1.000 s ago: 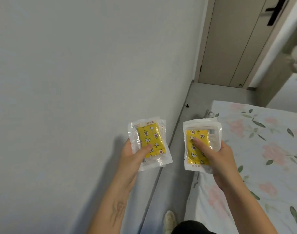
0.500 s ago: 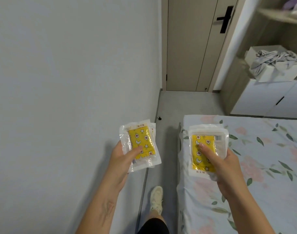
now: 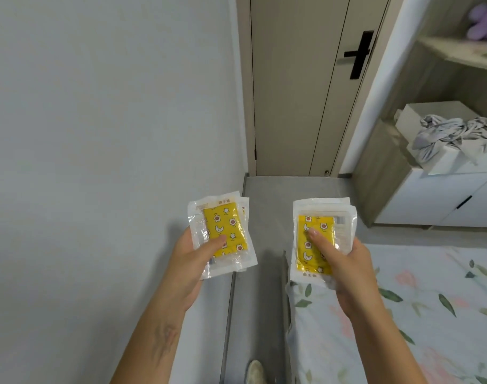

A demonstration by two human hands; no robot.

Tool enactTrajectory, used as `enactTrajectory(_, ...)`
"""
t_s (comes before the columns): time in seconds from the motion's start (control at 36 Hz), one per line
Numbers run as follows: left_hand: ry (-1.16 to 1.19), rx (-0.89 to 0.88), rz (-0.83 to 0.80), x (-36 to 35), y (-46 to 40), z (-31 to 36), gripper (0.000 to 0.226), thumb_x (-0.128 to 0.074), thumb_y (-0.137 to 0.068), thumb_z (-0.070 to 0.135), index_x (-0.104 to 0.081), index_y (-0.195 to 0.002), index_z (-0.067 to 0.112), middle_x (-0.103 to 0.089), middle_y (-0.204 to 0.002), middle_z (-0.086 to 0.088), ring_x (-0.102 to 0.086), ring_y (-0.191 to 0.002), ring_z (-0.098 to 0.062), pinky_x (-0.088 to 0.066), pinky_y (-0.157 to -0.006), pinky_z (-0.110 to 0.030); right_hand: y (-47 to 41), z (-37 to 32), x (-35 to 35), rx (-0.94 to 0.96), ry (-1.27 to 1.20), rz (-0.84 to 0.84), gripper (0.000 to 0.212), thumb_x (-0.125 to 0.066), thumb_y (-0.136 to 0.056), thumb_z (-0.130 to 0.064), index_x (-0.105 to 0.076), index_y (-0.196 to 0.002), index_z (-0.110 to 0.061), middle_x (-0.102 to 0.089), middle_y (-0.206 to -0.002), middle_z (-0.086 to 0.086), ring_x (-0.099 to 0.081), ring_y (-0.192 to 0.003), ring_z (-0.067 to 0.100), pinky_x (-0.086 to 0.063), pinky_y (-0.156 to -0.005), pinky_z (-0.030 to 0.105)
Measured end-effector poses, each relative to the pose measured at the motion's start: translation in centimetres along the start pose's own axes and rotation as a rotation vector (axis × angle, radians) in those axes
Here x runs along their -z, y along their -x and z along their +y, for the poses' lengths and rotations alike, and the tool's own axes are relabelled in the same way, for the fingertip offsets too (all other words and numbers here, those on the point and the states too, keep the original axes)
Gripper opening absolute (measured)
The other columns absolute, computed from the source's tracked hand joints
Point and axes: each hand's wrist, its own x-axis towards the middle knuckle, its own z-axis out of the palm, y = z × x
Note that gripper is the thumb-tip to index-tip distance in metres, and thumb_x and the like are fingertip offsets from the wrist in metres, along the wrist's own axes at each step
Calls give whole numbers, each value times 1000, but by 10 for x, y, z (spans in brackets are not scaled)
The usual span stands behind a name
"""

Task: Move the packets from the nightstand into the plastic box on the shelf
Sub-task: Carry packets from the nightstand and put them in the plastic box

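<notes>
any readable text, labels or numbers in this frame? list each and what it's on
None can be quoted for sure.
Left packets, in the left hand: small print on the top edge, too blurred.
Right packets, in the right hand: print below the yellow panel and a barcode-like label at upper right, too small.
Door, shelf unit: no text visible.

One head-worn view — looking forward and down, close over the hands, toward the door (image 3: pixel 292 87).
</notes>
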Motion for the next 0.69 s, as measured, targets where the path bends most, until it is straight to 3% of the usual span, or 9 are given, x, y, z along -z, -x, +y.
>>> enactTrajectory(0.08, -8, 8, -4, -12, -42, 11, 28, -62, -87, 5, -63, -104, 27, -75, -92, 6, -71, -89, -17, -56, -75, -36, -38, -8, -7, 6, -2, 13, 24, -76, -76, -25, -69, -99, -22, -76, -85, -2, -73, -78, 17, -58, -71, 37)
enactTrajectory(0.25, -31, 6, -29, -38, -116, 28, 26, -61, -87, 5, -63, -99, 28, -75, -85, 10, -71, -82, -13, -56, -73, -34, -107, -26, -24, 18, -12, 2, 17, -74, -77, -24, -68, -93, -26, -76, -83, -4, -73, -78, 15, -58, -68, 35)
enactTrajectory(0.36, -17, 17, -51, -49, -165, 37, 26, -61, -87, 5, -64, -99, 28, -75, -86, 9, -72, -83, -15, -56, -72, -35, -158, -39, -40, 34, -8, 2, 17, -73, -77, -22, -67, -93, -24, -75, -80, -7, -73, -75, 12, -58, -61, 27)
enactTrajectory(0.44, -26, 19, -65, -61, -213, 44, 25, -60, -88, 3, -63, -97, 26, -75, -81, 11, -72, -75, -9, -57, -63, -28, -205, -45, -52, 32, -21, 38, 21, -75, -77, -21, -69, -97, -20, -76, -86, -1, -73, -78, 16, -59, -70, 36)
enactTrajectory(0.53, -20, 11, -80, -79, -270, 58, 25, -59, -88, 2, -64, -97, 26, -75, -81, 10, -72, -74, -8, -55, -64, -29, -264, -53, -65, 29, -38, 70, 20, -75, -78, -20, -70, -97, -18, -76, -87, 2, -73, -79, 18, -58, -75, 40)
enactTrajectory(0.69, -33, -17, -119, -123, -392, 97, 25, -59, -88, 3, -64, -97, 25, -75, -82, 10, -72, -76, -9, -58, -61, -25, -384, -86, -87, 50, -89, 95, 18, -74, -79, -19, -70, -97, -17, -76, -88, 3, -72, -78, 18, -58, -73, 39)
